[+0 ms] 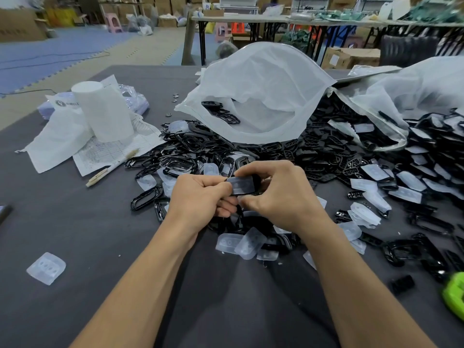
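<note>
Both hands are over the middle of the grey table [75, 247], busy with one small clear pad [242, 186]. The left hand [200, 197] has its fingers curled in and pinches the pad's left end between thumb and forefinger. The right hand [278, 197] is curled over the other end, grasping the pad together with a black piece [256, 181] sitting right behind it. Fingers cover most of that black bit, so I can't tell its shape. The pad sits between the two hands, lifted just above the mess.

From the hands, a heap of black frames [180, 159] lies at 12 o'clock and sprawls round to 3 o'clock, where it's mixed with loads of spare pads [371, 172]. An open white bag [263, 84] slumps behind it at 12 to 1 o'clock, with a few frames inside. A paper roll [103, 111] stands upright at 10 o'clock on a printed sheet [113, 149], and a pen [113, 167] lies across the sheet's near edge. A stray pad [46, 268] lies alone at 8 o'clock, well apart from everything. At 4 o'clock there's a green thing [454, 295], cut off by the edge.
</note>
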`<action>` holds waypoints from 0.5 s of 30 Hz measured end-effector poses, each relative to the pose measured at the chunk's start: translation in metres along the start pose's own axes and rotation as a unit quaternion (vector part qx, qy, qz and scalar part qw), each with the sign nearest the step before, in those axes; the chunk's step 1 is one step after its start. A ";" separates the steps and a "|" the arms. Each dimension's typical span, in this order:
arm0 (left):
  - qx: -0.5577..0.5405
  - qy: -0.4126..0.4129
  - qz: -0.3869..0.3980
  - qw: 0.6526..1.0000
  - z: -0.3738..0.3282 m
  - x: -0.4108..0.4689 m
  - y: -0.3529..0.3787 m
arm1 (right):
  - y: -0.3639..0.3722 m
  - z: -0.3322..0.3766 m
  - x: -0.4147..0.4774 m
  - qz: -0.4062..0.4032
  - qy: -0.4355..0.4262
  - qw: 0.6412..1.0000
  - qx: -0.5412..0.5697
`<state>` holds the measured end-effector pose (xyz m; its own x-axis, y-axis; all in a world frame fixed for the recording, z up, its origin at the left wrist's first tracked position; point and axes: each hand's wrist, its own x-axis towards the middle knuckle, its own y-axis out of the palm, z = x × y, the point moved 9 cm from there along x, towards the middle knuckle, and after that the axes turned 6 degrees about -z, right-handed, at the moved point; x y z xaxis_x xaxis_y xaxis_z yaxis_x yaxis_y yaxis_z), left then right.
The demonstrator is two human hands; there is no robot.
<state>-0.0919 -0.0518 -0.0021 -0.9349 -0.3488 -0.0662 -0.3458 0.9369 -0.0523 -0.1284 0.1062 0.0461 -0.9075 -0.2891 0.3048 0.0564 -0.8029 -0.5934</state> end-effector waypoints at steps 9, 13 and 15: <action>0.086 0.109 -0.101 0.985 -0.018 -0.012 -0.013 | -0.113 -0.076 0.005 -0.079 0.142 0.971 -0.176; 0.174 0.138 -0.149 0.963 -0.028 -0.022 -0.017 | -0.187 -0.133 -0.004 -0.080 0.273 0.913 -0.292; 0.206 0.144 -0.167 0.953 -0.029 -0.024 -0.017 | -0.198 -0.141 -0.007 -0.082 0.282 0.905 -0.307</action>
<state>-0.0661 -0.0589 0.0292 -0.7816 -0.5489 0.2964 -0.6231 0.6642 -0.4130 -0.1913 0.3404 0.0563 -0.9608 0.2588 0.1000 -0.1829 -0.3200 -0.9296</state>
